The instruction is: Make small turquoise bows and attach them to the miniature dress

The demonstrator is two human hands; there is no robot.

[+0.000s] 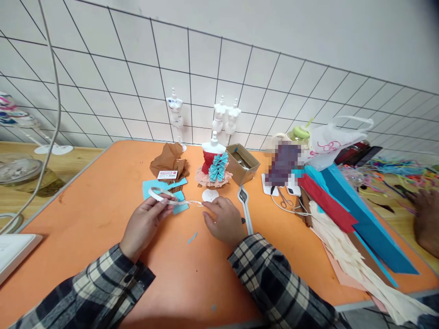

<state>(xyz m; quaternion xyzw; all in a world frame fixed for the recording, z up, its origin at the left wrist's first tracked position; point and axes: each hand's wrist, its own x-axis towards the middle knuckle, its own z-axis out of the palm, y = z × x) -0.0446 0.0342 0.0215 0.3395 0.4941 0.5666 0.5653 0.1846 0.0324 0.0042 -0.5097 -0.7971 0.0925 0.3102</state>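
Note:
My left hand (pixel 146 222) is closed around a small white roll of tape (pixel 158 193) above the orange table (pixel 96 201). A thin strip of tape (pixel 188 202) runs from the roll to my right hand (pixel 223 219), whose fingers pinch its free end. Just beyond my hands stands a small white mannequin (pixel 214 167) dressed in red, teal and pink ruffled paper. Light blue paper pieces (pixel 151 186) lie under the roll. A white-handled tool (pixel 244 206) lies right of my right hand.
Brown crumpled paper (pixel 169 162) and an open cardboard box (pixel 243 164) flank the mannequin. Three bare mannequins (pixel 219 116) stand by the wire-grid wall. Red, blue and cream paper sheets (pixel 343 201) and scissors (pixel 284 197) lie right. Another person's hand (pixel 425 219) rests far right.

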